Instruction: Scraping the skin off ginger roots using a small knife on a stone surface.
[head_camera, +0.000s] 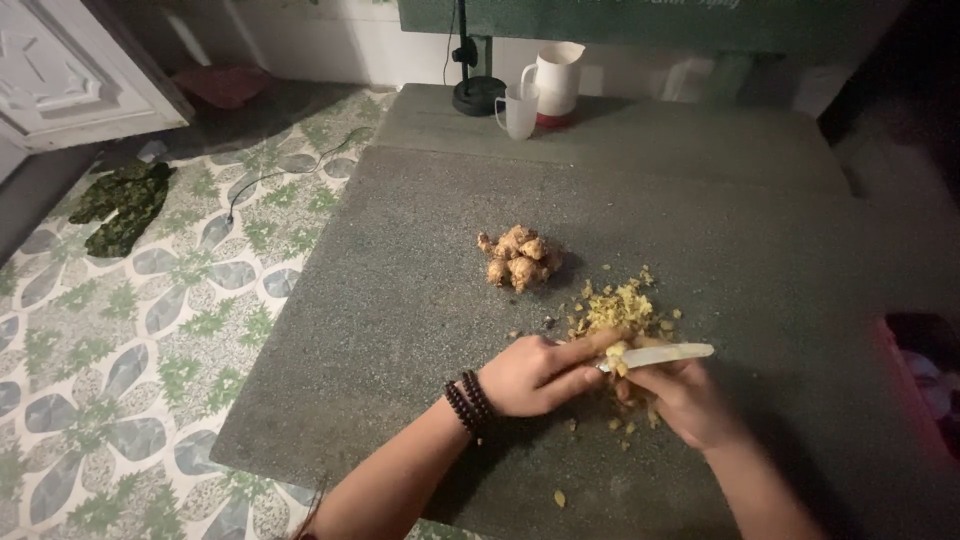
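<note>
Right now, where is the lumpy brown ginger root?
In the head view, the lumpy brown ginger root lies on the grey stone slab near the middle, just left of and beyond the pile of yellow chopped bits, ahead of both hands.

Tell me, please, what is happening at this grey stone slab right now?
A person is working over a dark grey stone slab with both hands. The right hand holds a pale-bladed knife, and the left hand, with dark bead bracelets at the wrist, pinches a small yellowish piece against the blade. Just beyond lies a heap of fine yellow shavings, and farther up a pile of knobbly brown ginger roots. A white mug and white jug stand at the far edge.
</note>
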